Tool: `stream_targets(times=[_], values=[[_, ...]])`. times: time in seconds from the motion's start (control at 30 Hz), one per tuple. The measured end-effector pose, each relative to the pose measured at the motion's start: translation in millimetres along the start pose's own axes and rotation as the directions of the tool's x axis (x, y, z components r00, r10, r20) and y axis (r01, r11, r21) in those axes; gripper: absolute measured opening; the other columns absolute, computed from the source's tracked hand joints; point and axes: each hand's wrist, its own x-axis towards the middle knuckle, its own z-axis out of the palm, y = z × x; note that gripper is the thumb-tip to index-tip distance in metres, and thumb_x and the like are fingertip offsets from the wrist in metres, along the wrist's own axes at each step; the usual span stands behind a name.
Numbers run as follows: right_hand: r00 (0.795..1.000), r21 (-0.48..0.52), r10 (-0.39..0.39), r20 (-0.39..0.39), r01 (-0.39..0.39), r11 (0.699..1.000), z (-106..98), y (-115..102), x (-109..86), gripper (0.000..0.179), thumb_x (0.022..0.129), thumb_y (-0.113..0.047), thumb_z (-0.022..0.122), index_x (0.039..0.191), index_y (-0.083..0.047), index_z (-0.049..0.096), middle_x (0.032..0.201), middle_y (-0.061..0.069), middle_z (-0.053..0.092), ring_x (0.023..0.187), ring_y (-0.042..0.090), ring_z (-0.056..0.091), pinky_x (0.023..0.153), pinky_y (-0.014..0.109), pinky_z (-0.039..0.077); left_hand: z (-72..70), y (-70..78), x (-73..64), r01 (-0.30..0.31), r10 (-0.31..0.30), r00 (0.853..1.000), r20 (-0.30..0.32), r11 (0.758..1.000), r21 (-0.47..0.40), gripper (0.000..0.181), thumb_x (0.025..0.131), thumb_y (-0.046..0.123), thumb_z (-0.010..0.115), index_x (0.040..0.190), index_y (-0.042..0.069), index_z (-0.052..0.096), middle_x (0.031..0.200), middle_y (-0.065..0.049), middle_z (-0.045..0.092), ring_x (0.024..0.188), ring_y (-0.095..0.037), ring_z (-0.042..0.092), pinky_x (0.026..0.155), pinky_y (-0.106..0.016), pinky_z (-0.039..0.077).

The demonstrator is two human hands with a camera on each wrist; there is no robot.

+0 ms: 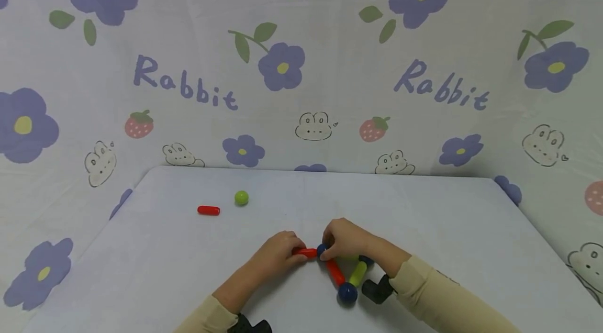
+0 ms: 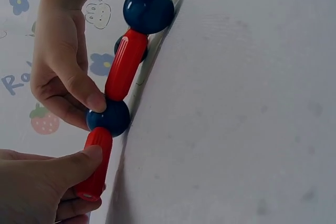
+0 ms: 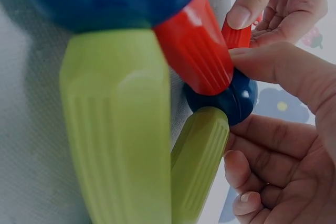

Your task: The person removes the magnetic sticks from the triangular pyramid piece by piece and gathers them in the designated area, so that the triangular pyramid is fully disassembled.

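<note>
My left hand (image 1: 279, 252) pinches a red stick (image 2: 97, 163) between thumb and fingers. The stick's far end meets a dark blue ball (image 2: 116, 116), which my right hand (image 1: 347, 239) grips with thumb and fingertips. From that ball run a second red stick (image 1: 335, 272) and a yellow-green stick (image 3: 202, 163). The second red stick leads to a nearer blue ball (image 1: 347, 293), where another yellow-green stick (image 1: 358, 273) joins. A third blue ball (image 1: 366, 259), partly behind my right wrist, sits at that stick's other end, so the pieces form a triangle.
A loose red stick (image 1: 209, 210) and a green ball (image 1: 242, 197) lie on the white table (image 1: 141, 270), to the far left. Behind the table hangs a cloth (image 1: 330, 81) printed with flowers and rabbits. A black wrist device (image 1: 377, 290) is beside the triangle.
</note>
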Motion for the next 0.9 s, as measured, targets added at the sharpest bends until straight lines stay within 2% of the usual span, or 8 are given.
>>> stream_targets(times=[0.37, 0.5, 0.6, 0.67, 0.73, 0.83, 0.9], values=[[0.999, 0.003, -0.031, 0.013, 0.031, 1.0, 1.2, -5.7, -4.6, 0.025, 0.076, -0.017, 0.075, 0.092, 0.002, 0.07, 0.08, 0.005, 0.068, 0.071, 0.013, 0.056, 0.07, 0.031, 0.053, -2.4, -7.4, -4.0, -0.058, 0.058, 0.998, 0.013, 0.998, 0.012, 0.018, 0.087, 0.02, 0.065, 0.095, 0.005, 0.069, 0.087, -0.003, 0.064, 0.08, -0.014, 0.055, 0.073, -0.025, 0.047], [1.0, -0.015, -0.011, 0.006, 0.011, 1.0, -0.4, 1.5, -6.6, 0.026, 0.075, -0.018, 0.076, 0.091, 0.002, 0.07, 0.08, 0.004, 0.067, 0.071, 0.012, 0.055, 0.068, 0.029, 0.052, -9.9, -15.1, -10.7, -0.031, 0.03, 0.999, 0.02, 0.999, 0.04, 0.019, 0.087, 0.02, 0.065, 0.097, 0.004, 0.068, 0.087, -0.003, 0.064, 0.082, -0.014, 0.055, 0.075, -0.026, 0.047], [0.998, -0.036, 0.049, -0.031, -0.05, 0.998, -4.8, 10.9, -8.7, 0.023, 0.074, -0.017, 0.077, 0.088, 0.0, 0.071, 0.079, 0.003, 0.066, 0.071, 0.012, 0.055, 0.067, 0.027, 0.051, -20.4, -21.3, -15.5, 0.004, -0.003, 1.0, -0.019, 0.998, 0.06, 0.018, 0.085, 0.017, 0.067, 0.098, 0.005, 0.068, 0.089, -0.002, 0.064, 0.083, -0.014, 0.056, 0.077, -0.027, 0.049], [0.997, -0.029, 0.065, -0.047, -0.066, 0.997, -7.4, 14.9, -9.2, 0.022, 0.073, -0.017, 0.078, 0.087, 0.0, 0.071, 0.079, 0.003, 0.066, 0.072, 0.012, 0.055, 0.067, 0.026, 0.051, -27.5, -23.9, -17.2, 0.004, -0.001, 0.998, -0.057, 0.998, 0.057, 0.018, 0.084, 0.015, 0.069, 0.098, 0.005, 0.069, 0.089, -0.002, 0.065, 0.084, -0.014, 0.056, 0.078, -0.028, 0.05], [0.998, -0.022, 0.04, -0.051, -0.041, 0.999, -8.2, 16.4, -7.8, 0.023, 0.074, -0.017, 0.077, 0.087, 0.001, 0.071, 0.079, 0.004, 0.067, 0.072, 0.012, 0.056, 0.067, 0.026, 0.051, -32.8, -26.0, -18.2, -0.005, 0.01, 0.996, -0.086, 0.998, 0.062, 0.018, 0.083, 0.014, 0.07, 0.099, 0.006, 0.069, 0.089, -0.001, 0.065, 0.085, -0.015, 0.057, 0.078, -0.028, 0.05], [0.999, -0.011, -0.006, -0.044, 0.006, 1.0, -6.9, 14.8, -5.6, 0.024, 0.075, -0.018, 0.076, 0.088, 0.001, 0.071, 0.08, 0.004, 0.068, 0.072, 0.011, 0.057, 0.067, 0.025, 0.051, -38.9, -29.6, -21.9, 0.001, 0.007, 0.996, -0.094, 0.997, 0.084, 0.019, 0.082, 0.015, 0.071, 0.099, 0.008, 0.069, 0.089, 0.0, 0.065, 0.086, -0.013, 0.057, 0.079, -0.028, 0.051], [0.999, -0.005, -0.01, -0.044, 0.01, 1.0, -5.6, 13.3, -4.5, 0.024, 0.075, -0.018, 0.077, 0.088, 0.001, 0.071, 0.08, 0.004, 0.068, 0.071, 0.011, 0.057, 0.067, 0.026, 0.052, -42.4, -33.2, -25.5, 0.006, 0.003, 0.996, -0.091, 0.995, 0.104, 0.019, 0.081, 0.015, 0.071, 0.099, 0.008, 0.069, 0.089, 0.001, 0.066, 0.086, -0.013, 0.057, 0.08, -0.028, 0.051]])
